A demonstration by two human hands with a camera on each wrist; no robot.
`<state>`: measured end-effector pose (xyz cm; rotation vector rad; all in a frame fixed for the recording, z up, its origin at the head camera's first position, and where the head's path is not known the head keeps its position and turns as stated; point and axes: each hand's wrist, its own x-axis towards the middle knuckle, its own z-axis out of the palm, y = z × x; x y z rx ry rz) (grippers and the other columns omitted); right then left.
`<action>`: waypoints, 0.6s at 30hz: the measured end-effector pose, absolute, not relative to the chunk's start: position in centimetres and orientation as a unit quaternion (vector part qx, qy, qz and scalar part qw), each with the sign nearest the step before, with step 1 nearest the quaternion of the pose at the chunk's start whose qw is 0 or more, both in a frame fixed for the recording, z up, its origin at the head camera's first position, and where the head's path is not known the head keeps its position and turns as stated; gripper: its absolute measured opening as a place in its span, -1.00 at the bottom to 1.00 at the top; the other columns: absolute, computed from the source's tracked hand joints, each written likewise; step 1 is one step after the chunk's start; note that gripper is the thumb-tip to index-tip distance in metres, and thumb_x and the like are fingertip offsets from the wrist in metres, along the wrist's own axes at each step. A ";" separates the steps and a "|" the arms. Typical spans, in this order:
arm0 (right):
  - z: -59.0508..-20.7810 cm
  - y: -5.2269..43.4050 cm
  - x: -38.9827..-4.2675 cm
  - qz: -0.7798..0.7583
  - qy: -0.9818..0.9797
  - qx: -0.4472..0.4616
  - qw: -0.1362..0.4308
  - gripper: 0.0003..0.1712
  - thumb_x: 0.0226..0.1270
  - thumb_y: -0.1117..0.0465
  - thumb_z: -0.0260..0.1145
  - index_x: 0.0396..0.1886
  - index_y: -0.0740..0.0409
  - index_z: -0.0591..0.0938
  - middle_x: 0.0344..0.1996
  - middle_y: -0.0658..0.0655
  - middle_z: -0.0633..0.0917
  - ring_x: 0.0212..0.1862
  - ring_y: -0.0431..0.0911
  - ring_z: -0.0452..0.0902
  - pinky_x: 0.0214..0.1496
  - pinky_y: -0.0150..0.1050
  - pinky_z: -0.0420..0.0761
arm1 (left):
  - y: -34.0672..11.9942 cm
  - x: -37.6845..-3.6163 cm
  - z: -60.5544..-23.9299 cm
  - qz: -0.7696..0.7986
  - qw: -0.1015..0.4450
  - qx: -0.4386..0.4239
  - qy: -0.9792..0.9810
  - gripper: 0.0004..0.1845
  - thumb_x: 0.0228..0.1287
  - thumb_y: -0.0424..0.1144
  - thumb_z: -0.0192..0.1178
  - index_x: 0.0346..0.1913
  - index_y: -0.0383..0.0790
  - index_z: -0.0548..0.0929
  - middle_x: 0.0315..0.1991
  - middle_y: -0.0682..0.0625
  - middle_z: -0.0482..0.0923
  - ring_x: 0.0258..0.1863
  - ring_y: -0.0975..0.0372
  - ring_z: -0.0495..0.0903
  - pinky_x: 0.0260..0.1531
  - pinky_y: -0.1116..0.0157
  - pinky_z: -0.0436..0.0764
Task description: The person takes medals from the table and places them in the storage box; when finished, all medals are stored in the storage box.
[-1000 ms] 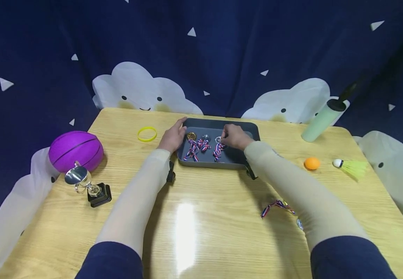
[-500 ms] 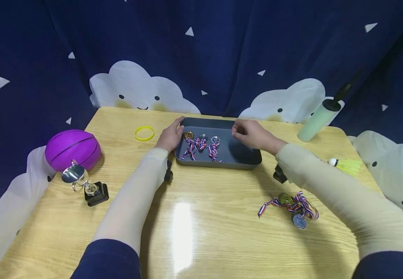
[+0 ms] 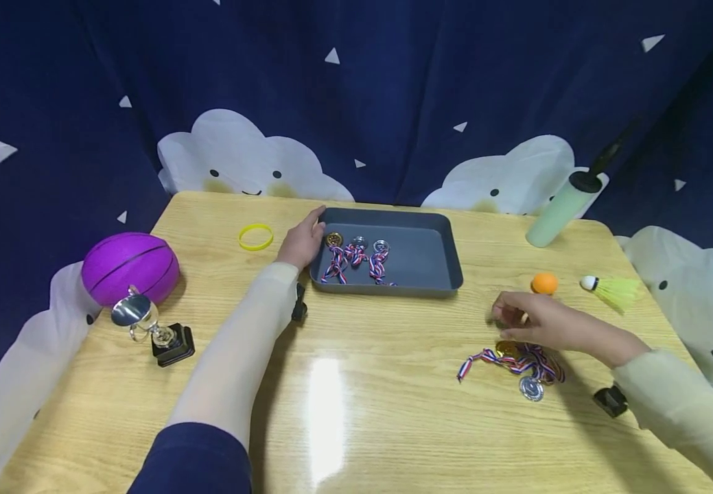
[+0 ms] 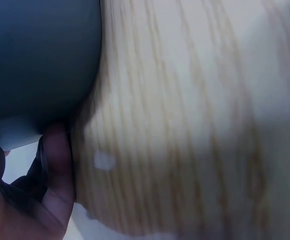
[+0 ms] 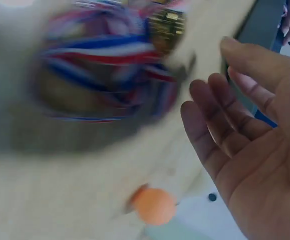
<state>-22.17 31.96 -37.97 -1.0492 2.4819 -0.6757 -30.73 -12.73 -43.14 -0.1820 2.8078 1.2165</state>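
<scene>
Your right wrist view is motion-blurred: medals (image 5: 109,65) just smeared ribbon. Left wrist view too close & soft; tray (image 4: 34,55) cut off at edge. In head view your right hand's (image 3: 541,322) fingertips blur.

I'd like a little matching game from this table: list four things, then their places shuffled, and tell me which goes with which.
Things:
1. purple ball
2. yellow wristband
3. orange ball
4. loose medals

Places:
A. on the bare wood just under the right hand
B. between the grey tray and the shuttlecock
C. at the table's left edge, behind the small trophy
D. left of the left hand, near the far edge

Pairs: 1-C, 2-D, 3-B, 4-A
</scene>
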 end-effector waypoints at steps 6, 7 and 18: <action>-39.8 34.8 -20.7 -0.230 0.873 -0.395 0.170 -0.63 0.29 0.31 0.53 0.01 0.15 0.58 -0.30 -0.08 0.60 -0.27 -0.38 0.43 -0.35 -0.39 0.52 | -12.8 -30.6 -43.1 0.400 0.041 -0.063 0.914 -0.43 0.74 -0.04 -0.23 0.69 0.14 0.11 0.66 -0.12 0.21 0.62 -0.15 0.25 0.67 -0.09 0.22; -39.9 34.9 -20.6 -0.225 0.874 -0.398 0.167 -0.62 0.27 0.30 0.54 0.01 0.14 0.59 -0.30 -0.08 0.59 -0.28 -0.37 0.40 -0.35 -0.38 0.49 | -12.8 -30.5 -43.1 0.400 0.043 -0.066 0.913 -0.43 0.74 -0.03 -0.23 0.69 0.14 0.10 0.66 -0.11 0.20 0.62 -0.15 0.25 0.67 -0.09 0.22; -40.6 35.1 -20.5 -0.224 0.877 -0.394 0.159 -0.61 0.25 0.25 0.57 -0.03 -0.03 0.59 -0.25 -0.09 0.53 -0.23 -0.35 0.34 -0.31 -0.40 0.44 | -12.6 -30.6 -43.0 0.406 0.042 -0.066 0.911 -0.43 0.74 -0.02 -0.22 0.70 0.16 0.10 0.67 -0.10 0.18 0.64 -0.13 0.22 0.68 -0.09 0.19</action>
